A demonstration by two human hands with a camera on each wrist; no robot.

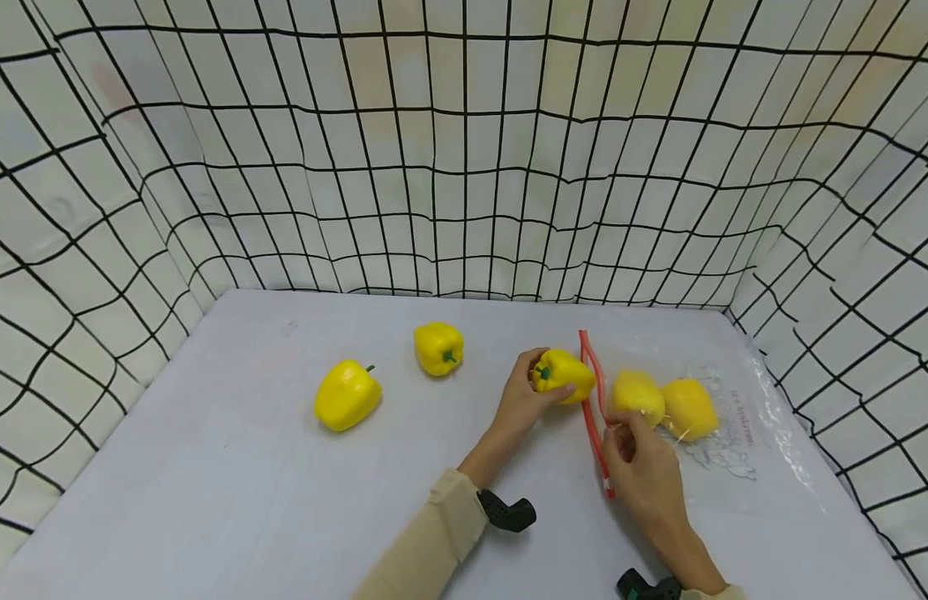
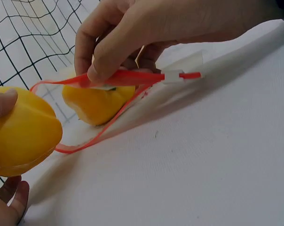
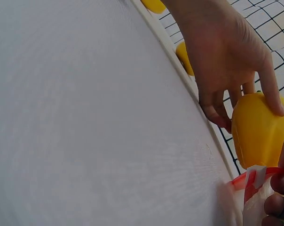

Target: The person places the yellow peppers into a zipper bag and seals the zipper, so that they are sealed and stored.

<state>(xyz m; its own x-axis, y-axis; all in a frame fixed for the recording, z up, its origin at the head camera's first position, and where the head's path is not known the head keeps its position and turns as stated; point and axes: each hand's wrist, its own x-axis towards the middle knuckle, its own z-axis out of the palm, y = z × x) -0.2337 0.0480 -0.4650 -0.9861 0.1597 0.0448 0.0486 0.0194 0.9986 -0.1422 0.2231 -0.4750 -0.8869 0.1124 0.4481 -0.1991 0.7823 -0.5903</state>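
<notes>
A black net (image 1: 464,171) stands behind and along both sides of the white counter (image 1: 209,500). A clear bag (image 1: 779,487) lies flat on the counter's right part, its mouth turned left. A tan sleeve (image 1: 426,533) crosses the near edge; the left arm angles up and to the right from it.

The right hand (image 1: 647,462) comes from the near right, its wrist low, thumb and fingers pinched together on the bag's mouth. The left hand (image 1: 526,398) is clamped on a pepper (image 1: 572,375), thumb on the near side, other fingers round the far side. That pepper is at the mouth, stem end pointing left and blunt end toward the bag; whether its tip has passed inside is hard to judge, as the strips and the pepper overlap in the head view.

Two bagged peppers (image 1: 691,410) sit side by side, and two loose peppers (image 1: 347,396) rest apart on the left, details the head view gives best. A black camera (image 1: 509,511) sits at the left wrist.

Only the left wrist view clearly shows the red strips (image 2: 142,78) gaping and the white slider (image 2: 171,76) near their end. The right wrist view adds the left palm, facing that camera.
</notes>
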